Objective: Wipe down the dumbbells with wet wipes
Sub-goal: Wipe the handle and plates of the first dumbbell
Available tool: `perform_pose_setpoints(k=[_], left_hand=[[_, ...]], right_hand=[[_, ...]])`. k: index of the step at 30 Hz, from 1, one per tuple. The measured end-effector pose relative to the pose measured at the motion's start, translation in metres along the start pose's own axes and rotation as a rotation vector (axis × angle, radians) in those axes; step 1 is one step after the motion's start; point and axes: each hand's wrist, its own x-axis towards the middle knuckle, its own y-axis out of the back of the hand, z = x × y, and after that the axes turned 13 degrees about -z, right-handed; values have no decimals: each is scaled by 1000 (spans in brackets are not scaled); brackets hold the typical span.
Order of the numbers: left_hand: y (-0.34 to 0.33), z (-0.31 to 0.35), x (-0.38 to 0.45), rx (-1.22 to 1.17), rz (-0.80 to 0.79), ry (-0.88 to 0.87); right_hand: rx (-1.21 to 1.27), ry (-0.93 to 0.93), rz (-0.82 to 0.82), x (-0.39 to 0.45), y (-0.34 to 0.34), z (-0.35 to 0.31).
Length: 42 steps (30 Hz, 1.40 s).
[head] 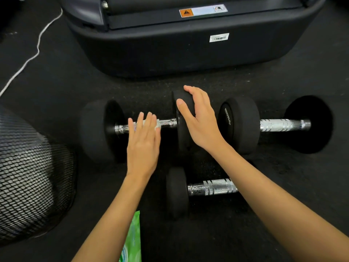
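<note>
Three black dumbbells with chrome handles lie on the dark floor. The left dumbbell [98, 129] has my left hand [143, 144] over its handle, straight fingers pressing a white wet wipe [157, 125] onto the chrome. My right hand [200, 120] rests on that dumbbell's right head, thumb on its face and fingers curved over the top. A second dumbbell [243, 123] lies to the right. A smaller third dumbbell [211, 187] lies nearer me, partly hidden by my right forearm. A green wet wipe pack [133, 241] sits at the bottom, half under my left forearm.
A large dark machine base [188, 48] stands just beyond the dumbbells. A black mesh-covered round object [28, 173] fills the left edge. A white cord [35, 52] trails over the floor at upper left.
</note>
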Motion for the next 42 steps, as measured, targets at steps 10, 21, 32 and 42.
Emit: perform_pose_setpoints(k=[10,21,32,42], left_hand=[[0,-2,-7,135,-31,-163],[30,8,65,247,-478,38],[7,-25,4,-95,-79,-138],[3,-17,11,-136,12,-100]], right_hand=[[-14,18,5,-3,-1,0],[-18,10,-15,-3,1,-1],[-11,18,-8,-1,0,2],[1,13,-17,-1,1,1]])
